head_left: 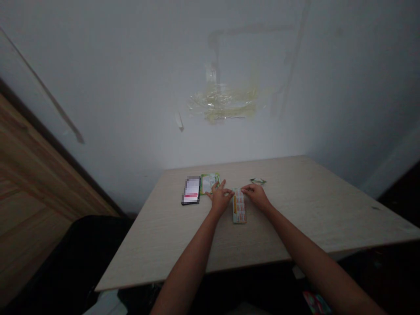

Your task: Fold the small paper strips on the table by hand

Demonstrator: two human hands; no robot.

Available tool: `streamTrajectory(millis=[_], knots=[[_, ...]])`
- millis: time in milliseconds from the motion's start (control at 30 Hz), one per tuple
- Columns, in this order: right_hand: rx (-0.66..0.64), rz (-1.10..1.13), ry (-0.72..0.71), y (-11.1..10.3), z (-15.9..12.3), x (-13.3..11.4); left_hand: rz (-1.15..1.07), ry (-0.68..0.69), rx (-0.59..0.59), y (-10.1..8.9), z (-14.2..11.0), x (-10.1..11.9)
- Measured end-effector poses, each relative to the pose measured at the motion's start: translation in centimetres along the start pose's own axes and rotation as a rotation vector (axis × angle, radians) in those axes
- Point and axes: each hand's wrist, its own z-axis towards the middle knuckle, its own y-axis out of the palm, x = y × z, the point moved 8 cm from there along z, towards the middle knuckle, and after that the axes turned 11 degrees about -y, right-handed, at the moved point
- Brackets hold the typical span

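Observation:
A narrow printed strip (239, 210), pale with rows of small orange-red marks and a yellow band, lies lengthwise on the table between my hands. My left hand (221, 199) has its thumb and index finger closed at the strip's top left corner, while its other fingers spread out over the edge of a green-and-white printed packet (207, 181). At the top right corner, my right hand (258, 197) pinches the strip, its other fingers curled in. The strip's kind is too small to tell.
A phone (191, 190) with a lit, blurred screen lies left of the green packet. Beyond my right hand is a small green-and-white scrap (258, 181). The pale wooden table (302, 197) meets a grey wall with peeling tape (226, 103). A dark bag-like shape stands at left.

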Motion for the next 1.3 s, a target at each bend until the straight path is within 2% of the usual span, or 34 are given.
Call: streamTrajectory(millis=[333, 833, 1100, 1300], knots=[[-0.009, 0.05, 0.035, 0.05, 0.05, 0.64, 0.048, 0.012, -0.006, 0.0, -0.04, 0.25], [0.005, 0.181, 0.1, 0.04, -0.1, 0.21, -0.021, 0.015, 0.078, -0.94, -0.38, 0.26], [0.081, 0.054, 0.04, -0.35, -0.03, 0.16, -0.038, 0.016, 0.063, -0.71, -0.22, 0.3], [0.083, -0.044, 0.035, -0.36, -0.04, 0.51, -0.034, 0.03, 0.066, -0.64, -0.3, 0.44]])
